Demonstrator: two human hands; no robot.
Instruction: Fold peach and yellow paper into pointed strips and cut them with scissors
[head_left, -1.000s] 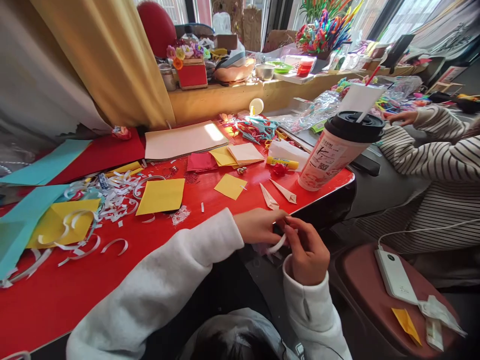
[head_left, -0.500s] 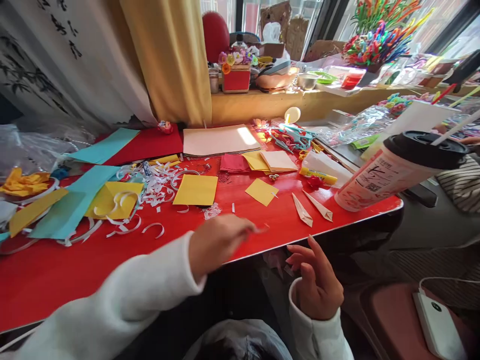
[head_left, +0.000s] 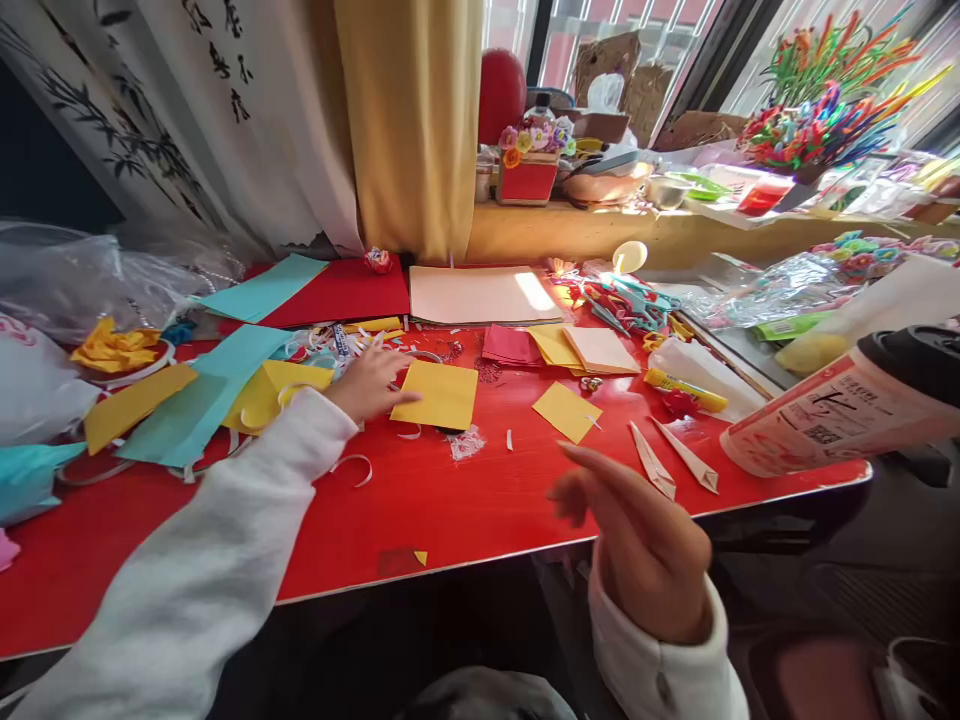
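My left hand (head_left: pixel 371 382) reaches over the white paper scraps, fingers spread, beside the left edge of a yellow paper square (head_left: pixel 436 394); nothing shows in its grasp. Above the table's front edge, my right hand (head_left: pixel 637 545) hangs with its index finger stretched to the left and the other fingers loosely bent, holding nothing visible. Just beyond it lies a smaller yellow paper square (head_left: pixel 566 411). To its right rest two folded pale paper cones, one nearer (head_left: pixel 654 462) and one farther (head_left: pixel 686 456). A tiny yellow scrap (head_left: pixel 421 558) sits by the front edge.
A paper cup (head_left: pixel 832 410) with a black lid stands at the table's right end. Behind lie red paper squares (head_left: pixel 510 345), pale sheets (head_left: pixel 480 292) and a yellow glue stick (head_left: pixel 686 390). Blue paper strips (head_left: pixel 202 400) and a plastic bag (head_left: pixel 90 285) occupy the left.
My left hand has moved away from the front edge, up and left to the scraps, and its fingers have opened. My right hand has turned, its index finger now pointing left. The view has shifted left.
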